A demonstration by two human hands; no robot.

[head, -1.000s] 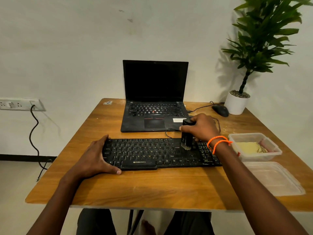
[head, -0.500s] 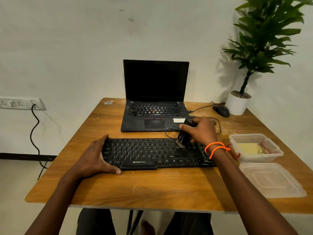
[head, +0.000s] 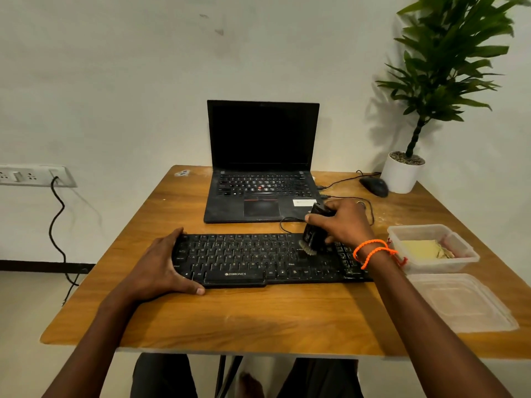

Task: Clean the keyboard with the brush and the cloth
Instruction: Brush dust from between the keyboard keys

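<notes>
Nearest the camera, the person's 2 forearms are reaching over the front edge of the wooden table [head: 258, 320]. The left hand [head: 161, 265] is bracing the left end of the black keyboard [head: 247, 259], fingers wrapped over the far edge and thumb lying along the near edge. If that hold is slackening while the other hand is scrubbing, the keyboard is likely to be sliding toward the laptop.

The right hand [head: 343, 222] is gripping the black brush [head: 313, 232], fingers curled round its body, and the bristles are touching the keys toward the right side of the board. Pressing too hard at this tilt is risking a keycap popping loose or grit being pushed down between the keys instead of out.

Just right of the keyboard, the clear plastic container [head: 462, 264] is holding the yellow cloth [head: 425, 249], with the loose lid [head: 462, 303] lying nearer the camera. The right wrist is sitting close to the container, so a wide sweep is threatening to knock it.

Beyond the brush, a thin cable [head: 287, 221] is looping between keyboard and laptop [head: 261, 168]; the bristles could be snagging it. Farther back, the mouse [head: 373, 186] and potted plant [head: 408, 168] are standing well apart from the work.
</notes>
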